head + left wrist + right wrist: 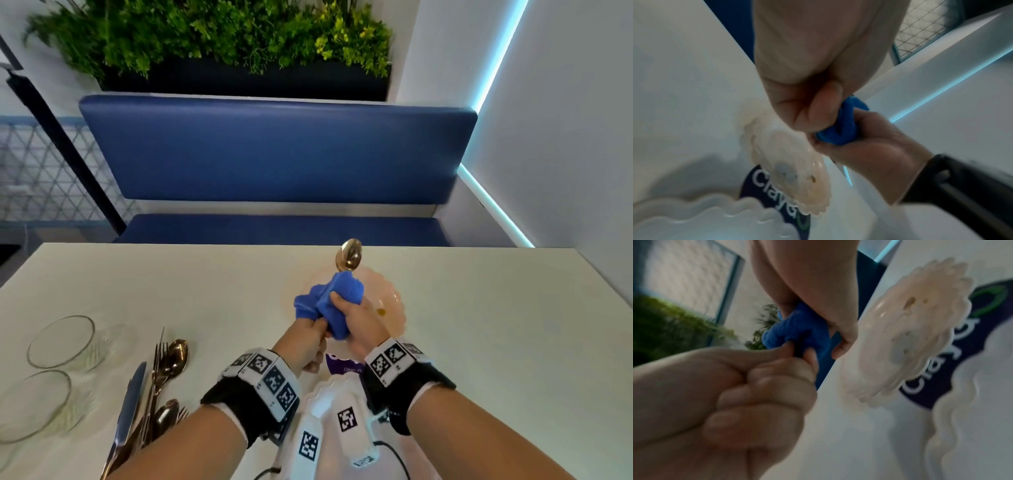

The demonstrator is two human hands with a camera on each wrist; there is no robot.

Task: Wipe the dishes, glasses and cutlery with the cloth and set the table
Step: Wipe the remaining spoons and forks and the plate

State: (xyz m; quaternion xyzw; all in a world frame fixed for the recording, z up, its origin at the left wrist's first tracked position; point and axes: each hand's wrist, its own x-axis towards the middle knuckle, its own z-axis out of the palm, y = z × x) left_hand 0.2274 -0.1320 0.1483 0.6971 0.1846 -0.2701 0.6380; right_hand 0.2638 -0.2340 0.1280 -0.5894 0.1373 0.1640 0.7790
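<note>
A gold spoon [349,255] stands bowl-up over the table, its handle buried in a bunched blue cloth [329,301]. My right hand [356,318] grips the cloth [797,327] around the handle. My left hand [318,329] pinches the lower end of the handle where it enters the cloth [842,128]; the handle itself is hidden. Under the hands lies a pink scalloped plate [387,294] with a small brown spot. A white scalloped plate [325,404] sits nearer to me.
Two clear glasses [61,342] [34,407] lie at the table's left. Beside them is a pile of cutlery [154,387] with a knife, forks and spoons. The white table [479,325] has a purple logo [342,365]. A blue bench [274,154] stands behind.
</note>
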